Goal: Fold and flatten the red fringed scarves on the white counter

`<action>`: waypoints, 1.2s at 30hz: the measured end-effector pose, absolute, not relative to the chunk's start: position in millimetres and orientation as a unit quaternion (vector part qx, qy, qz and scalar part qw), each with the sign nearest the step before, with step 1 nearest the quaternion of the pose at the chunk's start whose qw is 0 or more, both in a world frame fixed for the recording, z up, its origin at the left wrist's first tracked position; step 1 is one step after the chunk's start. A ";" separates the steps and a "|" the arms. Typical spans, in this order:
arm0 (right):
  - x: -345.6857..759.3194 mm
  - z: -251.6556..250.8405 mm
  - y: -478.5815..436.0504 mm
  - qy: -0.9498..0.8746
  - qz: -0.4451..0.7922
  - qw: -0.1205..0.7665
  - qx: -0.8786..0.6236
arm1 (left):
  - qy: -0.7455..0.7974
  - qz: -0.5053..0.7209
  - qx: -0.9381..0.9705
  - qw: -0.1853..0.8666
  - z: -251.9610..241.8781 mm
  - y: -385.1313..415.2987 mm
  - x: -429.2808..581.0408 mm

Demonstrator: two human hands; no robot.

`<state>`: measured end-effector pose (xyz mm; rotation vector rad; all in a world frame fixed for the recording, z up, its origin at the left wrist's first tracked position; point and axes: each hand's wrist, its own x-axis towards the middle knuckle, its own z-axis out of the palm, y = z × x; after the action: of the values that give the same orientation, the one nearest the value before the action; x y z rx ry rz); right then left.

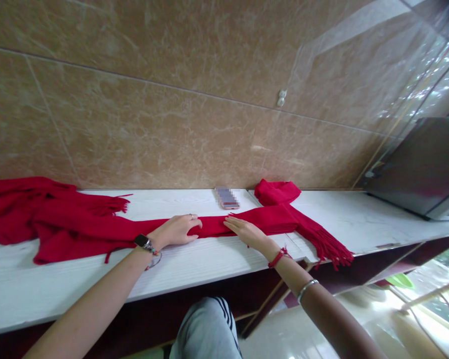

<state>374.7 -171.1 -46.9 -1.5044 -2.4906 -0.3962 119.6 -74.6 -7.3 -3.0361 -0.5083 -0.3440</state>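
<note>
While resting on red scarf, left hand and right hand lie open, gripping nothing

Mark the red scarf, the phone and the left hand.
red scarf (97, 232), head view, its flat middle stretch.
phone (227, 198), head view, middle of its top face.
left hand (177, 230), head view, back of the hand.

We see a white tabletop against the wall. A red scarf and a phone lie on it.
</note>
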 end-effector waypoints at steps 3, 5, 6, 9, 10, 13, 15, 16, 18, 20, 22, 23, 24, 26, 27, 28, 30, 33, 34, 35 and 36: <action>377.1 -44.3 -171.7 -0.842 -0.135 0.111 -0.510 | -0.156 -0.114 -0.981 0.033 -7.2 -79.4 121.8; 378.6 -42.7 -170.9 -0.841 -0.136 0.116 -0.511 | -0.136 -0.126 -0.982 0.032 -8.7 -81.4 124.3; 379.3 -42.0 -170.4 -0.839 -0.137 0.121 -0.513 | -0.128 -0.135 -0.982 0.031 -10.2 -81.9 125.9; 381.2 -40.7 -168.3 -0.825 -0.143 0.148 -0.526 | -0.122 -0.161 -0.979 0.031 -17.1 -81.6 131.7; 381.7 -40.5 -167.6 -0.820 -0.145 0.158 -0.531 | -0.127 -0.164 -0.978 0.030 -20.0 -81.1 133.8; 382.7 -40.1 -165.5 -0.811 -0.142 0.179 -0.539 | -0.155 -0.156 -0.976 0.010 -27.7 -79.9 139.2; 383.3 -40.2 -164.6 -0.811 -0.140 0.184 -0.537 | -0.174 -0.146 -0.974 -0.009 -30.6 -79.3 141.6; 383.7 -40.3 -164.4 -0.812 -0.141 0.185 -0.535 | -0.183 -0.142 -0.973 -0.017 -31.1 -79.0 142.3; 384.7 -40.8 -164.8 -0.816 -0.147 0.182 -0.529 | -0.199 -0.129 -0.971 -0.022 -30.4 -78.5 142.7; 385.7 -41.4 -166.5 -0.823 -0.149 0.163 -0.523 | -0.206 -0.105 -0.973 -0.021 -28.5 -77.8 141.8; 386.3 -41.6 -168.9 -0.834 -0.144 0.132 -0.516 | -0.195 -0.069 -0.978 -0.025 -26.5 -77.1 139.9; 386.5 -41.4 -170.2 -0.840 -0.140 0.116 -0.511 | -0.186 -0.051 -0.981 -0.029 -25.9 -76.7 138.6; 386.4 -41.1 -171.5 -0.846 -0.136 0.102 -0.506 | -0.177 -0.036 -0.983 -0.036 -25.6 -76.2 137.1; 386.1 -39.9 -173.4 -0.853 -0.128 0.082 -0.500 | -0.162 -0.011 -0.985 -0.054 -25.8 -75.3 134.0; 385.9 -39.1 -174.1 -0.854 -0.126 0.075 -0.499 | -0.158 -0.002 -0.985 -0.064 -26.1 -74.7 132.4; 385.6 -38.4 -174.7 -0.855 -0.126 0.070 -0.498 | -0.155 0.007 -0.985 -0.073 -26.4 -74.1 131.1; 385.0 -37.1 -175.4 -0.856 -0.129 0.062 -0.496 | -0.152 0.011 -0.985 -0.078 -26.1 -72.2 129.3; 384.2 -36.2 -175.3 -0.853 -0.148 0.065 -0.496 | -0.150 -0.038 -0.987 -0.035 -23.1 -68.2 129.8; 384.1 -36.1 -175.0 -0.849 -0.158 0.073 -0.499 | -0.147 -0.064 -0.987 -0.013 -21.9 -66.7 130.4; 384.2 -36.2 -174.5 -0.844 -0.169 0.081 -0.503 | -0.142 -0.086 -0.986 0.008 -21.0 -65.2 131.1; 384.5 -36.3 -174.0 -0.839 -0.177 0.088 -0.507 | -0.135 -0.098 -0.986 0.022 -20.6 -63.7 131.6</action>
<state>384.5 -174.0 -36.3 -1.5087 -2.4990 -0.5270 131.6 -63.7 -20.6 -3.0533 -0.4170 -0.3040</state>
